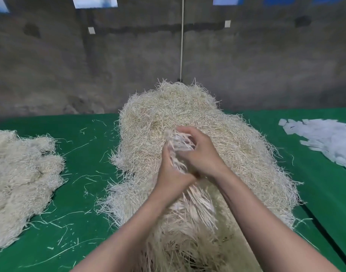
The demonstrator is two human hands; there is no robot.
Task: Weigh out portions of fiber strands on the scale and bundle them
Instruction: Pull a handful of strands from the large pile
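A big heap of pale straw-coloured fiber strands (pixel 187 118) fills the middle of the green table (pixel 86 193). Above the heap both hands grip one handful of strands (pixel 180 146), blurred by motion. My left hand (pixel 172 177) clasps it from below. My right hand (pixel 199 152) closes over it from above and the right. The strands' ends fan out above my fingers and hang down below my wrists. No scale is in view.
A second, lower pile of fibers (pixel 21 179) lies at the left edge of the table. A spread of white paper strips (pixel 325 140) lies at the far right. Loose strands are scattered on the green cloth. A grey concrete wall (pixel 70 65) stands behind the table.
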